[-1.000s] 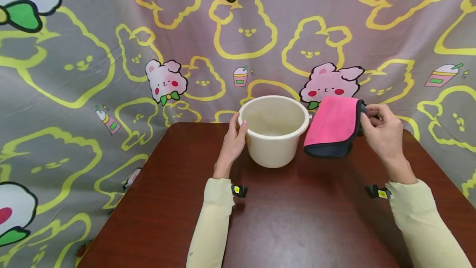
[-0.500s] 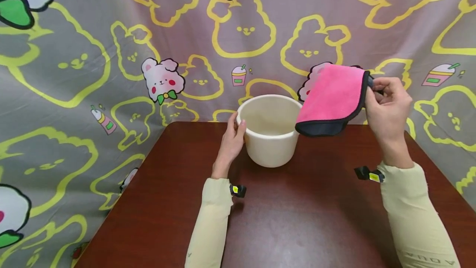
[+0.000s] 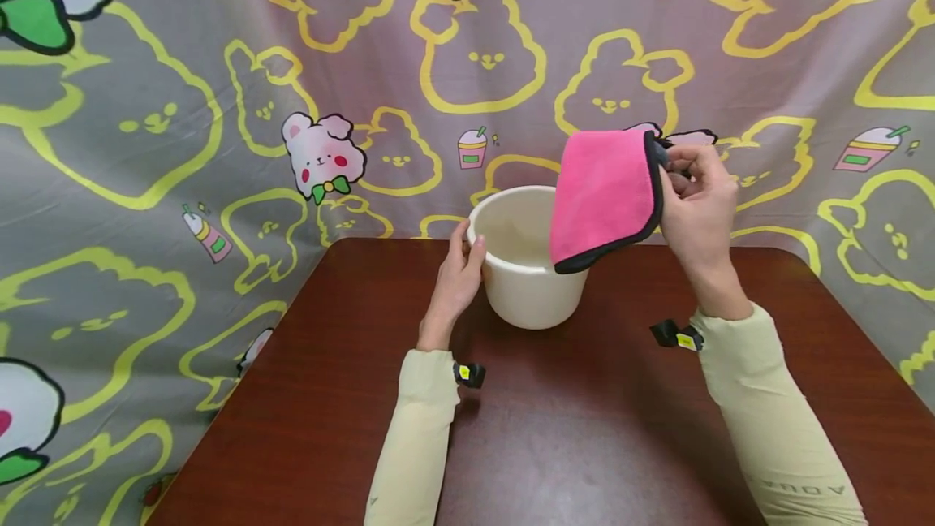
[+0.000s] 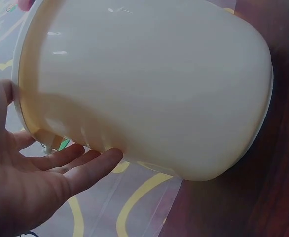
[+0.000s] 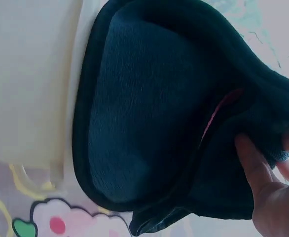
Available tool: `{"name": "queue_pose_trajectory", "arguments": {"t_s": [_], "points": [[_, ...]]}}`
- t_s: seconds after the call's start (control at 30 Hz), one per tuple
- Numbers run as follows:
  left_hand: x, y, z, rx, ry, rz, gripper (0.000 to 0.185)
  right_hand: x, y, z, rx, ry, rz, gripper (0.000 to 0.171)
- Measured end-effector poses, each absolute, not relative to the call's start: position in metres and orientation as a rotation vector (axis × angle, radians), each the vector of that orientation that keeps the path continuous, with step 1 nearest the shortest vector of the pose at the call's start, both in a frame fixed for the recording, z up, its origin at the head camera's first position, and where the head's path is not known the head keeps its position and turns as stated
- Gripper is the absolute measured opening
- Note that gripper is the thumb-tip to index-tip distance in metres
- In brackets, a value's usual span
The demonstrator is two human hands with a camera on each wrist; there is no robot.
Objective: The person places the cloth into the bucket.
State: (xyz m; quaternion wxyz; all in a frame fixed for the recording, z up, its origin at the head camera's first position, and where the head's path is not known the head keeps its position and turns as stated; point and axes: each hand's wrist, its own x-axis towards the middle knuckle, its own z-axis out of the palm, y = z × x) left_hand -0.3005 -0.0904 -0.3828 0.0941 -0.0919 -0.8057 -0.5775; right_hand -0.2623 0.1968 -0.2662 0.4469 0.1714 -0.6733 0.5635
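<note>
Fingers [image 3: 675,159] of the right hand [image 3: 697,205] pinch the upper corner of a pink cloth [image 3: 602,193] with dark binding; its dark underside fills the right wrist view. The cloth hangs in the air, its lower edge over the right part of the cream bucket [image 3: 533,291] rim. Left hand [image 3: 458,278] rests flat against the bucket's left wall, fingers [image 4: 80,163] straight, thumb near the rim, bracing rather than gripping. Judgement: to do this well, keep the pinch firm at the corner and the hanging edge inside the rim line, left palm steadying the wall against tipping. Bucket stands upright on the dark red tabletop [image 3: 584,428], near its far edge. The visible inner wall looks bare; the bottom is hidden.
</note>
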Motion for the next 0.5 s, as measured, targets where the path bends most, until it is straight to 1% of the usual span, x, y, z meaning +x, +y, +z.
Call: {"name": "queue_pose_trajectory", "arguments": {"t_s": [0.17, 0.4, 0.5], "points": [[-0.301, -0.089, -0.384, -0.281, -2.394, -1.716, 0.063, -0.264, 0.181, -0.269, 0.439, -1.754, 1.356, 0.027], [-0.301, -0.086, -0.384, -0.281, -2.39, -1.723, 0.062, -0.262, 0.173, -0.278, 0.651, -1.85, 1.47, 0.027], [-0.301, -0.086, -0.385, -0.284, -2.394, -1.705, 0.062, -0.261, 0.176, -0.281, 0.661, -1.846, 1.513, 0.026]]}}
